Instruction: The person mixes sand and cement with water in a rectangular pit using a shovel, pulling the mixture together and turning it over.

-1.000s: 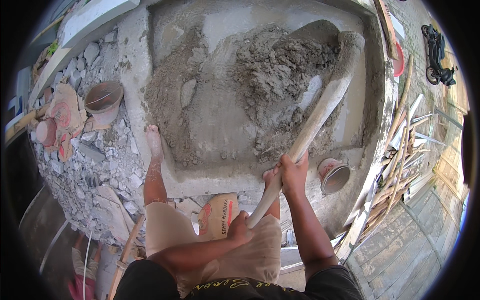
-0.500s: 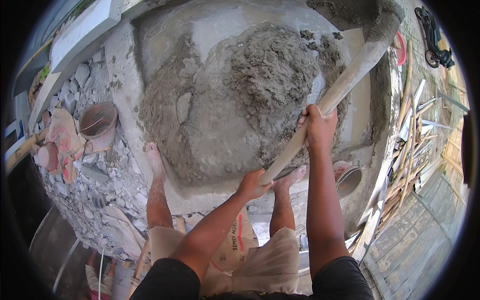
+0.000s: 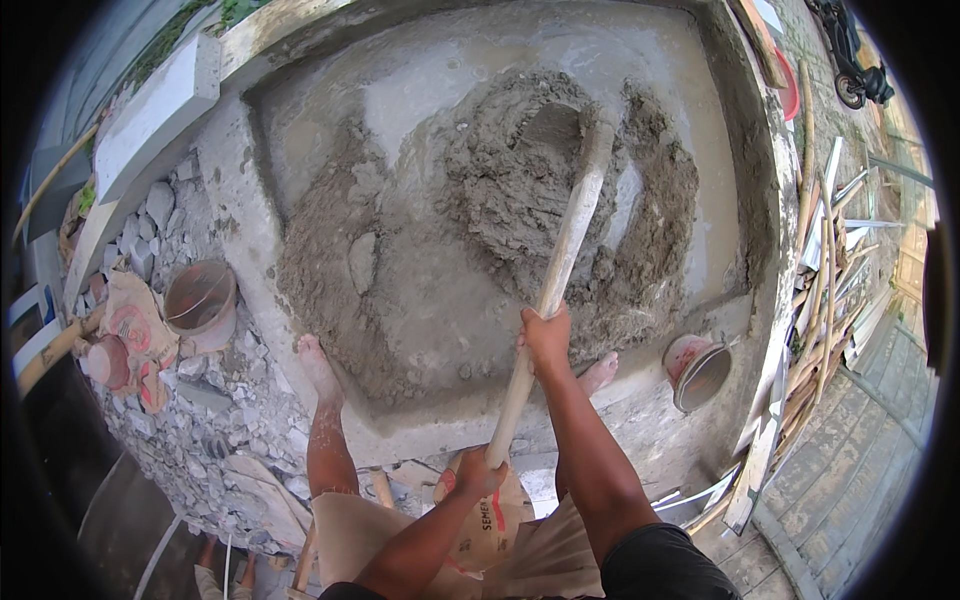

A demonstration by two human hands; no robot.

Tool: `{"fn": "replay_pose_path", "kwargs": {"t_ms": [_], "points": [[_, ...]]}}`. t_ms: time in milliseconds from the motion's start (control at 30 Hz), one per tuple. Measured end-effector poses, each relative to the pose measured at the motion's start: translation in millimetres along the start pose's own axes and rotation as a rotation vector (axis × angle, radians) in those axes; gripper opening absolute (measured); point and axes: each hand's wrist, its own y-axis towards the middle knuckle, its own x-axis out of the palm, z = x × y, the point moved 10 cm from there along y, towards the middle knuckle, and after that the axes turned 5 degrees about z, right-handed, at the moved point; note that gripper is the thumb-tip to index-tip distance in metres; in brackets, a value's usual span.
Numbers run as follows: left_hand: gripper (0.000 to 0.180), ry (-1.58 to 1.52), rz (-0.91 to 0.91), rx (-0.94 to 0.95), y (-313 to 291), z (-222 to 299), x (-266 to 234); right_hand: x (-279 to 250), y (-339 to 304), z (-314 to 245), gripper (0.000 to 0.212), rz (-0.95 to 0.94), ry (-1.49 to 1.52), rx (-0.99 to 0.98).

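Both my hands grip the long wooden handle of a hoe [image 3: 571,235]. My left hand [image 3: 481,472] wraps the handle's near end, close to my body. Farther up the shaft, my right hand [image 3: 546,337] is closed round it. The hoe's head lies at the far end of the shaft, its blade partly sunk in a heap of wet grey mortar [image 3: 510,180]. Around the heap, more mortar and greyish water spread over the floor of a shallow concrete basin [image 3: 360,425]. My bare feet stand at the basin's near edge, on either side of the handle.
Left of the basin lie broken rubble [image 3: 215,440], a bucket [image 3: 200,302] and a torn paper sack [image 3: 137,325]. Another bucket [image 3: 700,372] rests tilted at the near right corner. Wooden poles [image 3: 818,300] are piled along the right side, with a motorbike [image 3: 850,60] beyond.
The hoe's head has come from the raised far right down into the mortar heap. Both hands have moved left and nearer my body, still gripping the handle.
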Motion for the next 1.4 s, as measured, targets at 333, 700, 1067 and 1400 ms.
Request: {"fn": "replay_pose_path", "kwargs": {"t_ms": [333, 700, 1067, 1400], "points": [[0.027, -0.095, 0.128, 0.188, 148, 188, -25, -3, 129, -204, 0.034, 0.059, 0.047, -0.279], [0.032, 0.006, 0.052, -0.035, -4, 44, -3, 2, 23, -20, 0.039, -0.072, 0.011, 0.035], [0.022, 0.651, 0.441, 0.419, 303, 365, -81, 26, 243, -211, 0.053, 0.092, 0.020, -0.245], [0.026, 0.800, 0.162, 0.315, 242, 294, -70, 38, 239, -137, 0.068, -0.085, -0.045, -0.031]]}}
